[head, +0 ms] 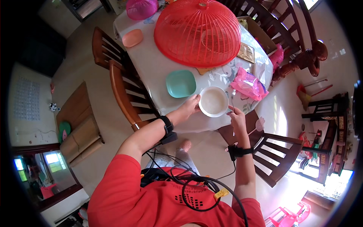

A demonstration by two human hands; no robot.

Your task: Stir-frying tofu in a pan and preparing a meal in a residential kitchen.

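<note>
My left hand [194, 103] grips the left side of a round white bowl [213, 101] at the near end of the table. The inside of the bowl looks pale beige; I cannot tell whether that is its contents or its bottom. Just right of the bowl, my right hand [237, 115] is closed around a thin metal utensil, apparently a spoon [233, 96], held upright in the view beside the rim. A turquoise square dish [181, 83] rests on the table beyond my left hand. A pink plastic package [249, 84] lies past my right hand.
A large red mesh food cover [198, 34] occupies the far part of the cloth-covered table [153, 68]. An orange dish [132, 38] sits at the left edge. Wooden chairs [122, 93] stand at the left, another chair [279, 159] at the right. Black cables [198, 178] hang over my shirt.
</note>
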